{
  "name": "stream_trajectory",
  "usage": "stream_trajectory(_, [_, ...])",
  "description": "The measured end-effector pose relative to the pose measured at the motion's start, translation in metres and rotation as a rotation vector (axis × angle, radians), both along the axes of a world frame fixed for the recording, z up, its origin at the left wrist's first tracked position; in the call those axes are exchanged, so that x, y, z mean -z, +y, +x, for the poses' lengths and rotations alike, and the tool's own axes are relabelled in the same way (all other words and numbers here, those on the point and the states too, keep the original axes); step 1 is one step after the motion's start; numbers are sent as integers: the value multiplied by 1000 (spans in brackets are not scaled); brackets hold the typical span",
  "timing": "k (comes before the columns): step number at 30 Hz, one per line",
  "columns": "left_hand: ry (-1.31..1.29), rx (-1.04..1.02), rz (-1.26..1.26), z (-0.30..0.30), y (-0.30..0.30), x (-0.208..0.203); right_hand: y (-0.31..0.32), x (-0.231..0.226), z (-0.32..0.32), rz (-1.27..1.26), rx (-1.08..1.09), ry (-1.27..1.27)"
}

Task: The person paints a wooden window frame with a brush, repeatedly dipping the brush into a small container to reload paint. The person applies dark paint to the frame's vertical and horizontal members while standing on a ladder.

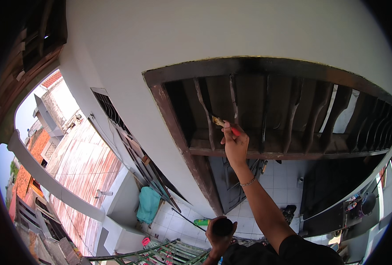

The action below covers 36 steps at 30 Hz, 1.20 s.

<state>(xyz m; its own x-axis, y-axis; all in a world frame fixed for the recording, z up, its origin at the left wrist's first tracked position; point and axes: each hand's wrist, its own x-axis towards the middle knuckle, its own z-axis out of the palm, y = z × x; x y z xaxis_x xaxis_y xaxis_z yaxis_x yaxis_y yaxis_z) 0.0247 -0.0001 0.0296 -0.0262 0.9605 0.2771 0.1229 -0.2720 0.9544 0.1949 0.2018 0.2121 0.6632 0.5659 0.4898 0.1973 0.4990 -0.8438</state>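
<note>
My right hand (235, 143) is raised with its fingers closed round the red handle of a paintbrush (218, 121). The brush's bristles reach a wavy wooden slat (205, 110) near the left end of a dark transom grille (266, 66); whether they touch it I cannot tell. Low in front of me, my left hand (218, 242) grips a round, dark-topped container (222, 226). What is inside the container does not show. Several more slats stand along the grille to the right, some darker and glossier than others.
A white wall (116, 39) surrounds the frame. Below lie a tiled floor (178, 225), a dark door (231, 181) and a green metal ladder or rack (174, 254). Long boards (147, 168) lean at the left beside a teal cloth-like bundle (148, 204). Rusty roofing (81, 163) shows outside.
</note>
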Motion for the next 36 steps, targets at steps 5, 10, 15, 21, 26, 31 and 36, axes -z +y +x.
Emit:
stream_trajectory(5, [-4, 13, 0, 2, 1, -1, 7, 0, 11, 0, 54, 11])
stream_trajectory(10, [-7, -22, 3, -2, -1, 3, -8, 2, -10, 18, 14, -20])
stream_trajectory(15, [7, 16, 55, 0, 2, -7, 40, 14, 17, 110, 223, -151])
stream_trajectory(21, [18, -14, 92, -3, -1, -7, 24, 16, 7, 78, 156, -160])
stream_trajectory(26, [17, 27, 118, 1, 0, -7, 28, 25, 19, 58, 160, -187])
stream_trajectory(31, [6, 23, 74, -1, -4, -6, -1, 31, 11, -29, 70, 98])
stream_trajectory(36, [16, 43, 76, 1, -6, -6, 33, 35, 16, 34, 116, 73])
